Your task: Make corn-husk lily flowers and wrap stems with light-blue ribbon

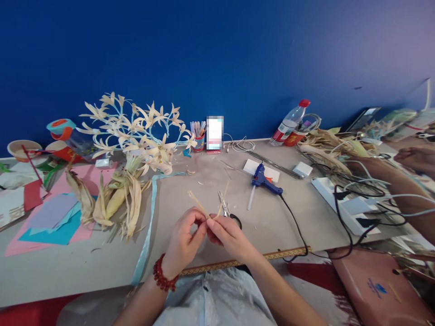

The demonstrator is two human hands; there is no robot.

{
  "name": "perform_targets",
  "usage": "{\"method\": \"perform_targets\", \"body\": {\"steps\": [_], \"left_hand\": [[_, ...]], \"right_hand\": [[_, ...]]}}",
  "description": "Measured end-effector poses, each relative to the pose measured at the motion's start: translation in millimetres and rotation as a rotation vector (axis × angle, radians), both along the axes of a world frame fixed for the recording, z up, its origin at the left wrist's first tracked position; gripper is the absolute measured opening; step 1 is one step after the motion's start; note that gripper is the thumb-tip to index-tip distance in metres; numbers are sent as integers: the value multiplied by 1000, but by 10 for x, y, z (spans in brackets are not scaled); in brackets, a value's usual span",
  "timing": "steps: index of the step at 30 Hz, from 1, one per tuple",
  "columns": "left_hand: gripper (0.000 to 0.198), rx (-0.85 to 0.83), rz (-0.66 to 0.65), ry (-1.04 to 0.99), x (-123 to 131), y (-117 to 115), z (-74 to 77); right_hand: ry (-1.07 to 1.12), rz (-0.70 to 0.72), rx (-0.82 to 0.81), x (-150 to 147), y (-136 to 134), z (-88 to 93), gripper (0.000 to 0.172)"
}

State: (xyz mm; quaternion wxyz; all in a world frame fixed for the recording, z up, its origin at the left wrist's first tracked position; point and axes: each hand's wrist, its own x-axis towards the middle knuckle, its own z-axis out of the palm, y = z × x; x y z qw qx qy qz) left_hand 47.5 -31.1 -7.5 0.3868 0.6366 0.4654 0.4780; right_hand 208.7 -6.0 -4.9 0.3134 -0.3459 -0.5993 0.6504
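Observation:
My left hand point(190, 234) and my right hand point(226, 233) meet over the near part of the table, thumbs and fingertips pinched together. Between them they hold thin, pale corn husk strips point(199, 203), whose two free ends spread apart in a V. The exact grip at the base is hidden by my fingers. Just beyond my right hand lies a pair of scissors point(234, 218) with black handles, partly covered by that hand. A blue glue gun point(263, 179) rests farther right, a clear glue stick point(251, 197) beside it.
Husk flowers point(149, 131) on blue stems stand at the back left. Dried corn husks point(117, 201) and coloured paper point(50, 222) lie left, near a light-blue ribbon point(148, 226). At right are a power strip point(343, 206), cables, a bottle point(290, 122) and another person's arm point(377, 174).

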Motion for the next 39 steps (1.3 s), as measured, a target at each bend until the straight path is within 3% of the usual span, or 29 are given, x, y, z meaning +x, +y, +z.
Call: {"method": "perform_targets", "body": {"steps": [6,11,20,26,34,39], "left_hand": [[18,-224,-72,-216,-32,63,-3],[21,-259,-75,-270,-23,125,-9],[13,-126,-57,-38,-87,110,23],[18,-122,42,176,-138,75,90],[18,-166,5,88,-137,28,58],[20,-221,-8,27,-167,20,33]], "right_hand": [[47,94,-40,13,83,1,46],[-1,115,52,39,157,-55,40],[-105,24,116,11,178,-59,31],[-74,-91,110,19,188,-120,32],[-129,6,180,-6,162,-11,50],[-54,12,61,12,158,-8,45]]}}
